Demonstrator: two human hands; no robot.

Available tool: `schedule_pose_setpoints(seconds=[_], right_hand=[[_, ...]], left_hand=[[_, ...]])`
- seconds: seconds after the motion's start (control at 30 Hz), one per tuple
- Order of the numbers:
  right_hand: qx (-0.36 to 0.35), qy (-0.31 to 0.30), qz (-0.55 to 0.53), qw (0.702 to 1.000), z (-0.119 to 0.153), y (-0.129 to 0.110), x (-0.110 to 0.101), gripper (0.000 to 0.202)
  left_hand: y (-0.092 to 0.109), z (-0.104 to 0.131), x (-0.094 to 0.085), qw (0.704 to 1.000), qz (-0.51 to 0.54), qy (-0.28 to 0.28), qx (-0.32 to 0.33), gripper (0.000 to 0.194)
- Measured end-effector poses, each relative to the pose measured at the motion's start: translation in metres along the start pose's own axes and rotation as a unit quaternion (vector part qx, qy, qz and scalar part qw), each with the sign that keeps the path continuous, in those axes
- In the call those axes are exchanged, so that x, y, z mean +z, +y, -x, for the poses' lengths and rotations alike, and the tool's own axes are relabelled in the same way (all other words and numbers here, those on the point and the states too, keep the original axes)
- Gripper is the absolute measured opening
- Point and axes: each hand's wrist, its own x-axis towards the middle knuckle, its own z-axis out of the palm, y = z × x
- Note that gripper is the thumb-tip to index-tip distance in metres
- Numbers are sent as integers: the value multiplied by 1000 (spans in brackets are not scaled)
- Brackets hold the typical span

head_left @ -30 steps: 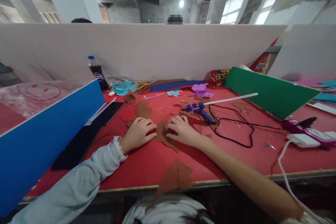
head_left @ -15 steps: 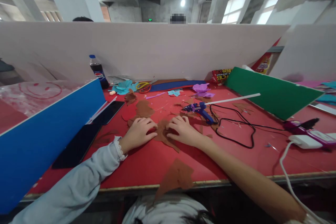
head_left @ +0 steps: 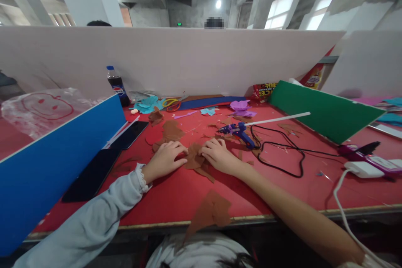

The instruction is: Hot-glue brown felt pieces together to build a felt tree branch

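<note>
A crumpled piece of brown paper (head_left: pixel 194 157) lies on the red tabletop between my hands. My left hand (head_left: pixel 168 157) is curled at its left edge, the thumb and fingertips closing on the paper. From the right, my right hand (head_left: pixel 216 155) grips the same piece with bent fingers; the fingertips are partly hidden. Just beyond my right hand rests a blue and purple glue gun (head_left: pixel 237 130) with a long white glue stick (head_left: pixel 279 118) in its back. Another brown sheet (head_left: pixel 213 209) hangs over the table's front edge, and more brown paper (head_left: pixel 172 130) lies behind my left hand.
A blue board (head_left: pixel 63 163) and two dark phones (head_left: pixel 94 173) flank the left side. Right are a green board (head_left: pixel 323 109), the black cord (head_left: pixel 303 163) and a power strip (head_left: pixel 370 161). Scissors (head_left: pixel 172 104), a cola bottle (head_left: pixel 117 86) and coloured paper lie along the back.
The brown paper between my hands has shifted and now lies flatter, covering the dark gap beside my right fingers. My right fingers have turned slightly inward; the left hand barely moved.
</note>
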Motion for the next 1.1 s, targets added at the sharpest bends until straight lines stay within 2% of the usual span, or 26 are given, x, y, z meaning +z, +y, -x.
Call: schedule_pose_setpoints(seconds=[0.17,0.43,0.67,0.87,0.97,1.03,1.1], right_hand=[[-6,0,-10,1000,1,3,-4,18],[-25,-19,11,999,12,7,-20,23],[-25,-24,24,999,19,9,-22,24],[-35,-9,44,998,23,7,-29,24],[23,28,71,997,29,9,-39,27],[123,68,105,984,38,15,-46,28],[242,77,146,956,50,25,-53,27]], left_hand=[[0,1,0,1000,1,10,2,19],[1,1,-1,1000,-6,9,4,18],[1,1,-1,1000,-12,5,6,18],[0,1,0,999,-29,3,17,18],[0,1,0,999,-31,4,21,18],[0,1,0,999,-31,3,22,18],[0,1,0,999,-30,3,20,19]])
